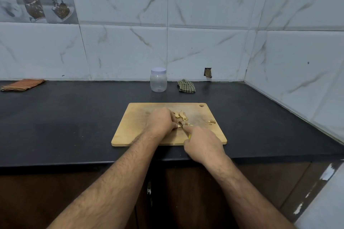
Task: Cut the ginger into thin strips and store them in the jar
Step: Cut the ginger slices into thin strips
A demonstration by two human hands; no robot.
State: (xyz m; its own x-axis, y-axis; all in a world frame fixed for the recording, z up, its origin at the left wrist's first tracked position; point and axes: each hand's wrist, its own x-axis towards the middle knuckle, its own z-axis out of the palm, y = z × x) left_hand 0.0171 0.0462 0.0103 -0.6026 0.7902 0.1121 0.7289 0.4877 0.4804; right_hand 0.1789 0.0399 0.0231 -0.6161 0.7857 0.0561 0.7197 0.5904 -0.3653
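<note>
Cloths lie at the back of the counter (74, 117): an orange striped cloth (22, 84) at far left against the wall, and a green checked cloth (186, 86) just right of the jar (158, 80). Jar stands upright with its pale lid (158, 70) on, well behind the cutting board (130, 128) and apart from it. Nothing lies between board and jar.

Ginger slices (179, 114) lie near the board's centre, just beyond the left hand (161, 120); their long axes run roughly from near-left to far-right, though the exact direction is hard to read. Small cut pieces (187, 124) lie beside the knife, and a few scraps (211, 121) lie near the board's right edge.

Left hand rests on the board with fingers curled down over a piece of ginger; the piece itself is mostly hidden beneath them. Right hand (203, 142) is closed round the yellow handle of the knife (183, 126). The blade points away from the person, toward the left hand's fingertips; most of it is covered by the hands.

Board is pale wood, rectangular, long axis left to right, with a hanging hole (201, 105) at its far right corner. Counter is dark and matte. White marbled wall tiles (204, 24) meet in a corner at right; dark wooden cabinet doors (186, 201) sit below.
</note>
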